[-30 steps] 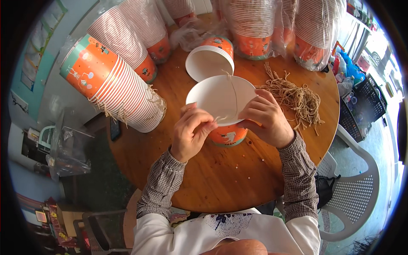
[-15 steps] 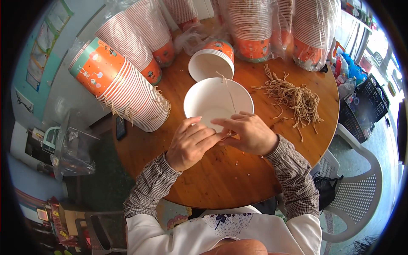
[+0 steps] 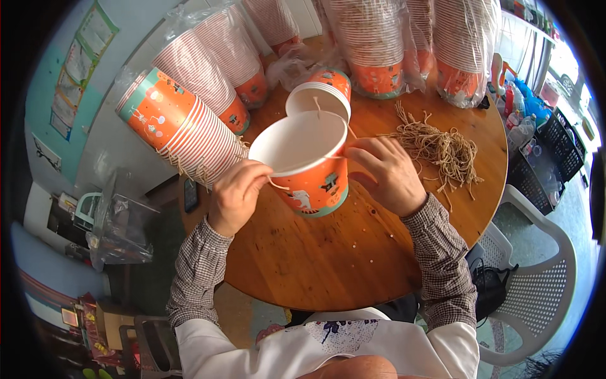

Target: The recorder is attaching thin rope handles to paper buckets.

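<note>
An orange paper bucket [image 3: 319, 186] with a white inside and a green band at its base is held up over the table, tilted so its mouth partly faces me. At its near left rim my left hand [image 3: 235, 197] is closed in a pinch, with a piece of thin twine [image 3: 278, 185] coming from the fingertips. My right hand [image 3: 390, 175], closed beside the right rim, pinches twine that runs across the bucket's edge. Another short bit of twine stands up at the far rim. Whether the left fingers also grip the rim, I cannot tell.
A leaning stack of orange buckets [image 3: 183, 123] with twine hanging from them stands at the left. Behind the held bucket lies a short nested stack [image 3: 320, 95]. Plastic-wrapped stacks [image 3: 375, 54] line the back. Loose twine [image 3: 445, 151] is heaped at the right; a phone [image 3: 190, 194] lies left.
The hands, close together in front of the bucket before, have parted to its left and right sides. The bucket has tilted and shifted left, so its orange outer wall now shows.
</note>
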A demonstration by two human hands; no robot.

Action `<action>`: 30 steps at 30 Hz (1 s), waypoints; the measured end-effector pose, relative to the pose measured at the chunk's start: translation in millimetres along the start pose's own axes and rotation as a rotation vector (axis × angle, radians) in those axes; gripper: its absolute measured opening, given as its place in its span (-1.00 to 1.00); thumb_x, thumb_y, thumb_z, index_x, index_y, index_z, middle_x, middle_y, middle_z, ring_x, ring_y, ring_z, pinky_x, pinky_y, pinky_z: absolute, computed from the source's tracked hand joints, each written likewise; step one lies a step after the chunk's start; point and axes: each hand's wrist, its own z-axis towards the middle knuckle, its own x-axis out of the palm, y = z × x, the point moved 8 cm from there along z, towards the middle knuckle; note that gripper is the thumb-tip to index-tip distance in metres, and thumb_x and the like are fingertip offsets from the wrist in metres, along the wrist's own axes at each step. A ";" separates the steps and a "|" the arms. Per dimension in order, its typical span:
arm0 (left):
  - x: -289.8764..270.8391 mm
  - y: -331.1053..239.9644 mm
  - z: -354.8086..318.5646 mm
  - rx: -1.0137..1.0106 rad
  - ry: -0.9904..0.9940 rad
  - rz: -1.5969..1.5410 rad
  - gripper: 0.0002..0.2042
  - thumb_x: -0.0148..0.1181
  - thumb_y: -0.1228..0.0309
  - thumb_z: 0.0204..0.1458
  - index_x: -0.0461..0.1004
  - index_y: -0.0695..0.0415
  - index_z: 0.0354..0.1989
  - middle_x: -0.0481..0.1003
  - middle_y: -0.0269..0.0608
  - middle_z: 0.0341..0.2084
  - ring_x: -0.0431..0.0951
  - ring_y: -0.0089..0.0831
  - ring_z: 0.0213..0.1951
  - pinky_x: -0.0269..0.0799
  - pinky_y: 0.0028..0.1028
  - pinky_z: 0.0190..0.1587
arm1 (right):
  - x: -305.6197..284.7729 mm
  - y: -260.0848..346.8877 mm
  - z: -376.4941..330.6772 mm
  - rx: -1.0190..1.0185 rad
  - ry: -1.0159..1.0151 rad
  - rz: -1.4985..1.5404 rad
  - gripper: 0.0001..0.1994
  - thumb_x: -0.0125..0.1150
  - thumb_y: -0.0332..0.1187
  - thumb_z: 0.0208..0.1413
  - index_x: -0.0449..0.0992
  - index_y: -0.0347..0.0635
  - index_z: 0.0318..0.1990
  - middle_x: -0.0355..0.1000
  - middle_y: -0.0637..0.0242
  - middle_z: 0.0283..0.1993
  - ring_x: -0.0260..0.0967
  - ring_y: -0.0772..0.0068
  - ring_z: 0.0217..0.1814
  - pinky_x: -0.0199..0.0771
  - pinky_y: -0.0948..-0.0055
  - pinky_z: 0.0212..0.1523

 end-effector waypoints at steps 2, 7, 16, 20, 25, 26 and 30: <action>-0.5 6.0 -2.5 -0.047 -0.024 -0.021 -0.82 0.23 0.71 -0.06 0.48 0.24 -0.28 0.51 -0.14 -0.41 0.57 -0.21 -0.37 0.50 -0.38 -0.32 | 14.3 -4.6 -4.0 0.016 0.075 0.058 -0.61 0.34 -0.40 -0.09 0.43 -0.10 -0.04 0.41 0.30 0.00 0.38 0.23 -0.05 0.38 0.24 0.01; 4.6 14.6 -8.5 -0.117 -0.053 -0.006 -0.85 0.24 0.66 -0.01 0.48 0.24 -0.27 0.49 -0.13 -0.42 0.55 -0.22 -0.40 0.45 -0.37 -0.39 | 31.4 15.0 -8.2 -0.074 0.065 0.090 -0.71 0.24 -0.40 -0.04 0.46 -0.08 -0.09 0.43 0.34 -0.18 0.41 0.27 -0.10 0.38 0.29 -0.07; -46.6 86.7 -5.6 -0.483 -0.442 -0.432 -0.87 0.21 0.44 0.16 0.48 0.26 -0.25 0.45 -0.41 -0.48 0.40 -0.67 -0.47 0.33 -0.65 -0.37 | 7.6 29.8 -7.5 -0.074 -0.135 0.339 -0.75 0.28 -0.59 -0.09 0.53 -0.24 -0.18 0.49 0.18 -0.20 0.46 0.13 -0.23 0.47 0.25 -0.23; -121.5 135.6 9.7 -0.391 -0.743 -0.768 -0.89 0.16 0.46 0.20 0.45 0.22 -0.18 0.46 -0.36 -0.37 0.40 -0.64 -0.39 0.35 -0.62 -0.30 | -3.6 25.9 -6.8 -0.008 -0.194 0.350 -0.78 0.23 -0.61 -0.06 0.52 -0.25 -0.20 0.48 0.21 -0.31 0.46 0.16 -0.32 0.48 0.28 -0.31; -185.6 242.3 -5.9 -0.543 -0.908 -1.281 -0.90 0.09 0.51 0.22 0.44 0.27 -0.16 0.49 -0.29 -0.34 0.46 -0.55 -0.36 0.47 -0.58 -0.23 | 1.7 29.0 -9.4 -0.014 -0.154 0.355 -0.77 0.22 -0.64 -0.06 0.51 -0.27 -0.20 0.45 0.20 -0.36 0.45 0.17 -0.39 0.46 0.31 -0.42; -193.5 258.7 -15.4 -0.583 -0.982 -1.271 -0.90 0.07 0.53 0.22 0.44 0.28 -0.16 0.49 -0.28 -0.37 0.47 -0.55 -0.37 0.50 -0.56 -0.24 | 2.5 29.3 -9.6 -0.016 -0.145 0.364 -0.76 0.22 -0.65 -0.07 0.50 -0.27 -0.19 0.44 0.20 -0.37 0.44 0.17 -0.41 0.45 0.31 -0.45; -196.9 294.5 -52.1 -0.721 -1.030 -1.319 -0.89 0.13 0.56 0.17 0.44 0.33 -0.18 0.51 -0.17 -0.34 0.51 -0.49 -0.39 0.55 -0.53 -0.27 | 2.9 30.7 -9.3 -0.019 -0.144 0.369 -0.75 0.22 -0.66 -0.08 0.50 -0.27 -0.19 0.43 0.21 -0.38 0.44 0.19 -0.42 0.45 0.32 -0.48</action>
